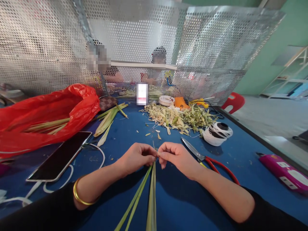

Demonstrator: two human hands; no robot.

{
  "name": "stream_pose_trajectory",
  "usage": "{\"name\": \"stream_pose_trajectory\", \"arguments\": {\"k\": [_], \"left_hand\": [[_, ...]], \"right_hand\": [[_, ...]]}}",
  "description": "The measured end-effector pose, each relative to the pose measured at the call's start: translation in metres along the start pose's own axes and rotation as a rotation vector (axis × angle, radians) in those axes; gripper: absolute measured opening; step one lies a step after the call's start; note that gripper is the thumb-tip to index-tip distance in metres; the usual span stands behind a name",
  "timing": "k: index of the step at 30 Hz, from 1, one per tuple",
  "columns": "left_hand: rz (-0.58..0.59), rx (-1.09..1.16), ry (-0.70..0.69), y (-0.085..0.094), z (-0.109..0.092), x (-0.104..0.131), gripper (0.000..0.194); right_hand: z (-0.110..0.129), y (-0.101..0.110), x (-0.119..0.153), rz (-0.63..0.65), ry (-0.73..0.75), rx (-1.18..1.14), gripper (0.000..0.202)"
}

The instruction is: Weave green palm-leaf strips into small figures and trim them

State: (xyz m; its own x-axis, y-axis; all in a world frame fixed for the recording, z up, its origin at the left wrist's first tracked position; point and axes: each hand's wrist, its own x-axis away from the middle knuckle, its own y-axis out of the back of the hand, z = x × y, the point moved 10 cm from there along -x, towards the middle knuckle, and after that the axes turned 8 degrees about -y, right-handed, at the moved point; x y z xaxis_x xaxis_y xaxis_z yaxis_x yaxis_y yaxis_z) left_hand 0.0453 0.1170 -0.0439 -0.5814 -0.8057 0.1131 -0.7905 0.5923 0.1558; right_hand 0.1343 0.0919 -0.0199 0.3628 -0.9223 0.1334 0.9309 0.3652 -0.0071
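Observation:
My left hand [141,156], with a gold bangle on its wrist, pinches the upper end of some long green-yellow leaf strips [152,195]. These strips run down from the fingers toward the front edge of the view. My right hand [173,156] meets it there, its thumb and forefinger closed at the same tip. What lies between the right fingertips is too small to tell. Scissors with red handles [203,158] lie on the blue table [178,199], just beyond my right wrist.
On the left are a red plastic bag [55,112], a tablet-like device [60,157] with white cables and loose leaves [107,122]. Behind lie a lit phone [142,93] and plant scraps [178,118]. Right: string roll [216,133], magenta power strip [284,171]. People sit behind the perforated screen [134,32].

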Motion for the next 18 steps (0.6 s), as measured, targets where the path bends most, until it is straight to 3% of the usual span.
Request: {"name": "stream_pose_trajectory", "arguments": {"k": [2,4,7,11,18], "left_hand": [[0.014,-0.060,-0.057,-0.002,-0.004,0.001,0.010],[0.026,-0.092,-0.102,-0.004,-0.008,0.001,0.011],[0.040,-0.081,-0.147,-0.006,-0.012,0.001,0.006],[0.045,-0.086,-0.199,-0.005,-0.016,0.001,0.004],[-0.019,-0.064,-0.134,0.000,-0.011,-0.002,0.004]], "right_hand": [[0.004,0.006,0.000,-0.034,0.039,-0.070,0.012],[0.009,0.017,0.000,-0.115,0.090,-0.056,0.025],[0.016,0.027,0.002,-0.244,0.152,0.244,0.022],[0.019,0.017,0.004,-0.234,0.218,0.641,0.015],[0.028,0.012,0.010,-0.294,0.353,0.856,0.012]]}}
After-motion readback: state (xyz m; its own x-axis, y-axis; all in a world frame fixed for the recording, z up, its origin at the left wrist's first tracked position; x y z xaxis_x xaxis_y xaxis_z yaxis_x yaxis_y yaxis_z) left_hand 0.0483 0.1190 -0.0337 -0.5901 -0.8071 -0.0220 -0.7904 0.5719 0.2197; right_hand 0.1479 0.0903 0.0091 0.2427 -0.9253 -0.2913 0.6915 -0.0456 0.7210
